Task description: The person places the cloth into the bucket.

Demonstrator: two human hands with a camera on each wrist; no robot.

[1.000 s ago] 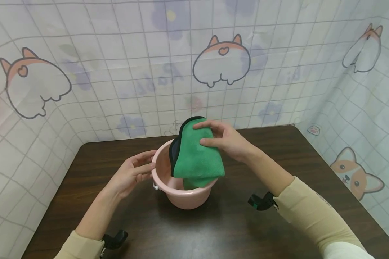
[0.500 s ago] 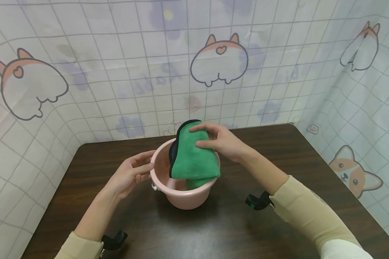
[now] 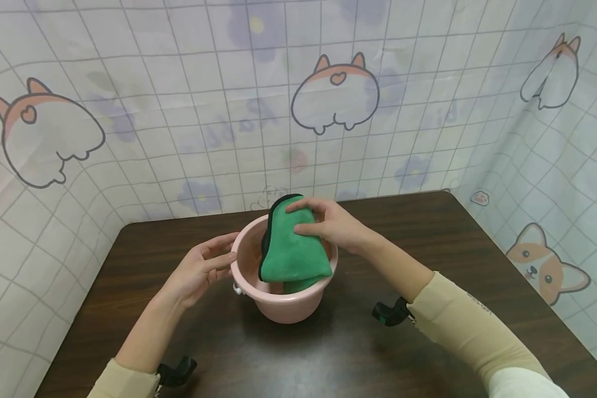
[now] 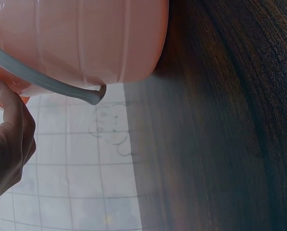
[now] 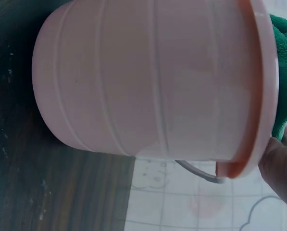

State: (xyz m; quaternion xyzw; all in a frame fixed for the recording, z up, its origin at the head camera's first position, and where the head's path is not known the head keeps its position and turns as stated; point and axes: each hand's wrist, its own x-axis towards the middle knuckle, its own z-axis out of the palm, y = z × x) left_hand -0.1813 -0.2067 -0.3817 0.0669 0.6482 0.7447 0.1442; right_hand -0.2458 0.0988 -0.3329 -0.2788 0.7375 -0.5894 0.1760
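A small pink bucket (image 3: 288, 310) stands upright on the dark wooden table. My left hand (image 3: 199, 272) holds its rim on the left side, thumb in front and the other fingers behind. From the right, my right hand (image 3: 334, 225) grips a folded green towel (image 3: 294, 251) with black edging. The towel's lower part is down inside the bucket's mouth; its upper end stands above the far rim. A grey bail handle (image 4: 52, 83) hangs along the bucket's side in the left wrist view. In the right wrist view, green pile (image 5: 286, 72) shows past the rim, beside the thumb.
Behind the table (image 3: 154, 249) rises a white grid-patterned cloth wall (image 3: 219, 66) with cartoon corgis. It wraps round to both sides. Black wrist mounts (image 3: 390, 313) stick out near each beige sleeve.
My right hand has lowered the green towel further into the bucket and shifted it slightly left. My left hand keeps its place on the rim.
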